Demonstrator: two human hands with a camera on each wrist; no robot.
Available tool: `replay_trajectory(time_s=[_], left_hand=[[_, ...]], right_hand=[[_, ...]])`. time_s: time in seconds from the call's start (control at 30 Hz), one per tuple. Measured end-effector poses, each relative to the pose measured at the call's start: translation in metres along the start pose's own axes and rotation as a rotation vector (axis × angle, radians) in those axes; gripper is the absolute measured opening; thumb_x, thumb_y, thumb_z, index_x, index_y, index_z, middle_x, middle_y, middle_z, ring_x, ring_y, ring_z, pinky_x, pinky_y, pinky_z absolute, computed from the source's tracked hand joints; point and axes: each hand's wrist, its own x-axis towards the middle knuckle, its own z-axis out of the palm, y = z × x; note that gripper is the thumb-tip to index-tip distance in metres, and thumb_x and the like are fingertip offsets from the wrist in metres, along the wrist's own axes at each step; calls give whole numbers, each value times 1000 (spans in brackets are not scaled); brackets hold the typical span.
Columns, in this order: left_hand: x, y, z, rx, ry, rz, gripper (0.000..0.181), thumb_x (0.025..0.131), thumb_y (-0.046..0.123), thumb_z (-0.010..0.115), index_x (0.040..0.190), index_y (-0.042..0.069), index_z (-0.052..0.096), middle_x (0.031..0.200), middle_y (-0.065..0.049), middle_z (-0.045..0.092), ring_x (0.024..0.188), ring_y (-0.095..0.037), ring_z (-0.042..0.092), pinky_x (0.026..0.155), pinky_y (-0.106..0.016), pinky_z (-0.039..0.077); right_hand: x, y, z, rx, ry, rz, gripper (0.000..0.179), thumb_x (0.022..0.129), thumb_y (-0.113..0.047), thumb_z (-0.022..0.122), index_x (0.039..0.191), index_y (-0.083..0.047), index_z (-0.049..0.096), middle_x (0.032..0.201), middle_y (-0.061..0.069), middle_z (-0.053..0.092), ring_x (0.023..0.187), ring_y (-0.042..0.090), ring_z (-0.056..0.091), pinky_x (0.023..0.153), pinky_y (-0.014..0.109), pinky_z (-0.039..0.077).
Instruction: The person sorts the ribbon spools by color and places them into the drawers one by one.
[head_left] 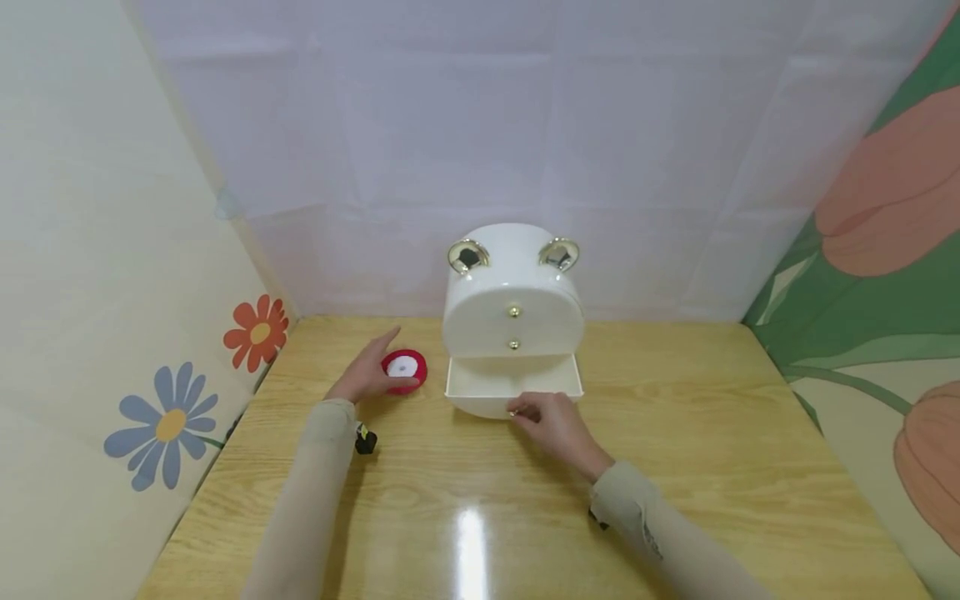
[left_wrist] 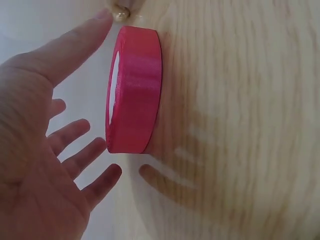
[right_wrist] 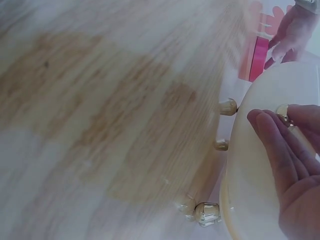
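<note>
A white storage box (head_left: 480, 329) with two gold-rimmed ears stands at the table's back, its lower drawer (head_left: 480, 406) pulled out. My right hand (head_left: 557, 423) pinches the drawer's gold knob (right_wrist: 283, 115) between thumb and fingers. Left of the box, a roll of red ribbon (left_wrist: 137, 90) with a white centre lies flat on the table. Around it my left hand (head_left: 366, 373) spreads its thumb and fingers; whether a fingertip touches the roll I cannot tell. Inside the drawer, the visible part shows only its pale back and floor.
The wooden table (head_left: 675, 467) reaches a pale cloth backdrop (head_left: 375, 167) behind the box. Flower-patterned panels (head_left: 172, 425) border both sides. Two more gold knobs (head_left: 514, 312) sit on the box front above the drawer, and small gold feet (right_wrist: 207, 213) hold the box up.
</note>
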Motion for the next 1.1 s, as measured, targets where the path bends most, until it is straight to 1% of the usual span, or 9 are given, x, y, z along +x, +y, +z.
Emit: replay_trajectory(time_s=[0.1,0.17,0.33,0.4,0.57,0.67,0.87,1.0,1.1], left_hand=[[1,-2,1,7,-32,-22,115,81,42,89,167,17,17,168,-22,26,152,-47,28,119,-71,30],[2,-3,3,19,-41,-24,113,82,42,88,167,17,18,167,-21,29,151,-47,30,120,-70,30],[2,-3,8,37,-51,-25,114,79,40,90,166,13,21,166,-21,32,151,-46,31,121,-67,30],[1,-4,9,32,-53,-24,115,77,37,92,165,9,23,165,-23,33,150,-46,33,121,-66,31],[-1,-5,10,33,-40,-10,106,77,29,93,158,-2,32,157,-27,42,143,-47,41,121,-63,35],[-2,-5,9,38,-34,-6,100,78,27,92,155,-5,36,152,-27,47,139,-46,46,120,-61,38],[-4,-4,7,42,-17,4,94,78,29,92,151,-5,43,147,-27,52,134,-45,49,117,-61,41],[-6,-5,5,7,3,-16,96,76,34,93,150,-4,43,147,-26,51,134,-44,49,115,-61,43],[-8,-6,3,-44,19,-48,101,73,41,94,149,-1,43,147,-23,51,133,-42,50,113,-61,46]], right_hand=[[0,-1,0,1,1,7,15,92,-6,78,104,-15,79,101,0,80,85,11,74,77,26,63],[0,-1,0,1,2,7,14,92,-6,77,103,-15,79,101,1,80,85,12,74,76,27,63],[-1,-2,-1,1,-4,12,14,93,-7,76,104,-15,79,101,0,79,86,11,74,76,26,63],[-1,-2,-1,2,-2,12,14,93,-6,76,104,-15,79,101,0,79,86,11,74,76,26,63],[-1,-2,-1,4,4,10,15,93,-6,77,104,-14,79,101,1,79,86,12,74,76,27,63],[-1,-1,-1,4,3,12,15,93,-6,76,105,-15,79,102,1,79,86,12,74,76,27,63],[0,1,0,-3,-5,6,14,93,-7,76,105,-15,79,102,1,79,86,12,74,76,26,63],[0,1,0,-3,-9,6,14,94,-9,76,105,-16,79,102,-1,79,86,11,74,76,25,62],[0,1,0,-1,-8,11,14,94,-9,76,105,-17,79,102,-1,79,87,10,74,77,25,62]])
